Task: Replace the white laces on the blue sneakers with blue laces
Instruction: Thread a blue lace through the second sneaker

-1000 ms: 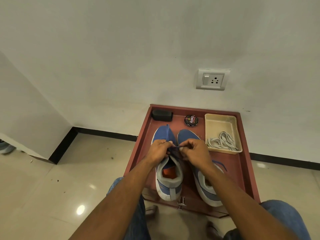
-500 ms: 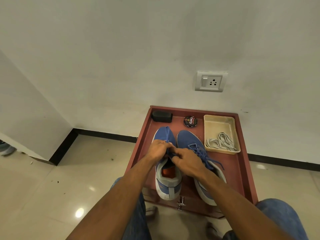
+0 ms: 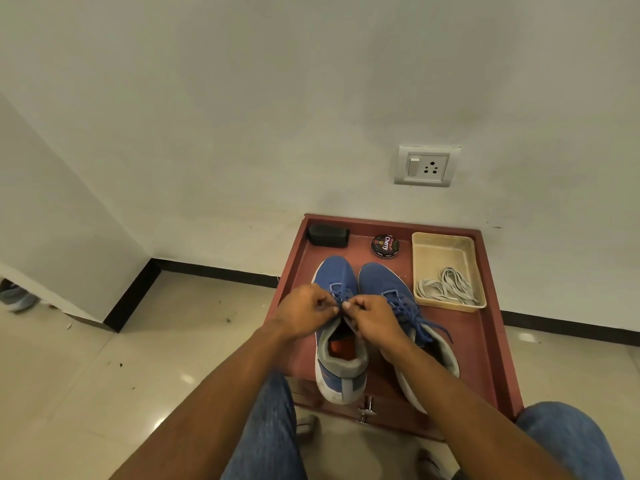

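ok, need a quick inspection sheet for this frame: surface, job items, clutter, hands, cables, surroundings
Surface: red-brown tray on a tiled floor, against the wall.
Job items: left sneaker being laced in blue; right sneaker already carries a blue lace; white laces lie in a beige bin.
Clutter: polish tin and black block at the tray's far edge.
Hands: left hand and right hand both pinch lace over the left sneaker.
Cables: nothing seen.
Surroundings: wall socket above the tray; another shoe at far left.
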